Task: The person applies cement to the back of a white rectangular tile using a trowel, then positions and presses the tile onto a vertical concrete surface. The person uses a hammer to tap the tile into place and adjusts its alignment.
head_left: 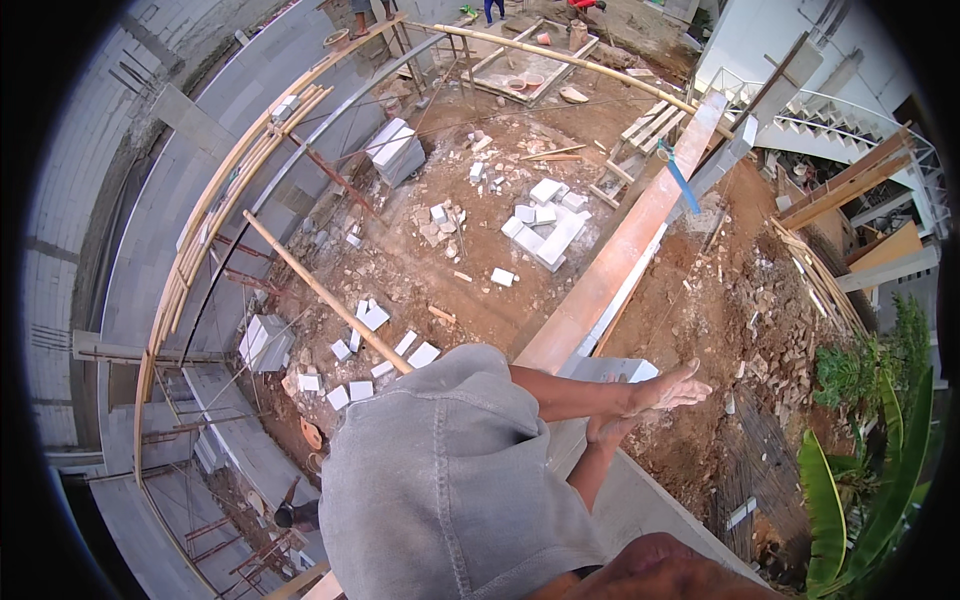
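Neither my left hand nor my right hand can be made out, so I cannot say what they hold. Grey shorts (430, 490) cover my bent leg in the lower middle. Past their hem, my dusty bare feet (655, 393) are crossed above the top of a grey wall (650, 500). Bare skin (665, 568) shows at the lower edge, too close to tell whether it is a knee or an arm. Beside the feet, a long reddish-brown board (620, 250) slants away towards the far right.
Far below, white blocks (545, 225) lie scattered on brown soil. Bamboo poles (325, 290) and scaffolding run along the block wall (240, 150) at left. A person in blue trousers (494, 10) stands far off. Green leaves (880, 480) and a white staircase (830, 135) are at right.
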Demonstrator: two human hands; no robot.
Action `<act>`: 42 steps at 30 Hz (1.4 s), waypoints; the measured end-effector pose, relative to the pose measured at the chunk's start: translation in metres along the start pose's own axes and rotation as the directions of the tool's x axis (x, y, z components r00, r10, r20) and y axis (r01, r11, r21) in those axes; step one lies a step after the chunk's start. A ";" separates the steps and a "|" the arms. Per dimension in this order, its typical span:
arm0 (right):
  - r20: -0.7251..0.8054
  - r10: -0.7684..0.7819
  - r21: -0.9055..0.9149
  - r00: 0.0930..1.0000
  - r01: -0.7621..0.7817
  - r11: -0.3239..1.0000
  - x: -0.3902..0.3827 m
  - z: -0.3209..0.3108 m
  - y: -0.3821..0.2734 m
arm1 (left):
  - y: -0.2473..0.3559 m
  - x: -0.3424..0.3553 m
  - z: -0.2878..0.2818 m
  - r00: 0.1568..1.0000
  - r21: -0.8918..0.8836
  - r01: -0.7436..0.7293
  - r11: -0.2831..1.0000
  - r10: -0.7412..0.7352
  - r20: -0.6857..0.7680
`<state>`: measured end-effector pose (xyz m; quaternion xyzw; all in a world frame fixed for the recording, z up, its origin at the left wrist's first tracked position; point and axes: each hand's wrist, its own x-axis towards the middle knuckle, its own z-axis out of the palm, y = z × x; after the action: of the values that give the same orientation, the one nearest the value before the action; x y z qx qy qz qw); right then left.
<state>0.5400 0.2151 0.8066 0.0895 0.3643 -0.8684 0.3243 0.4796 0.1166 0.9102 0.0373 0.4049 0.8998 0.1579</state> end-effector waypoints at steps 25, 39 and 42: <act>0.469 0.280 -0.687 0.838 0.147 0.712 -0.022 0.120 -0.054 | 0.031 -0.077 -0.081 0.900 0.961 0.130 0.246 0.378 -0.219; 0.451 -0.142 -0.649 0.881 0.433 0.625 0.034 0.095 -0.045 | 0.048 -0.037 0.000 0.735 0.010 -0.264 0.965 0.208 -0.645; 0.509 -0.099 -0.311 0.855 0.290 0.905 0.045 0.097 -0.046 | 0.045 -0.035 0.033 0.789 0.267 -0.317 0.910 0.409 -0.458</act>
<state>0.4842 0.1501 0.8851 -0.2312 0.4388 -0.8055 0.3244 0.5081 0.1011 0.9672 -0.1079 0.4948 0.8518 -0.1338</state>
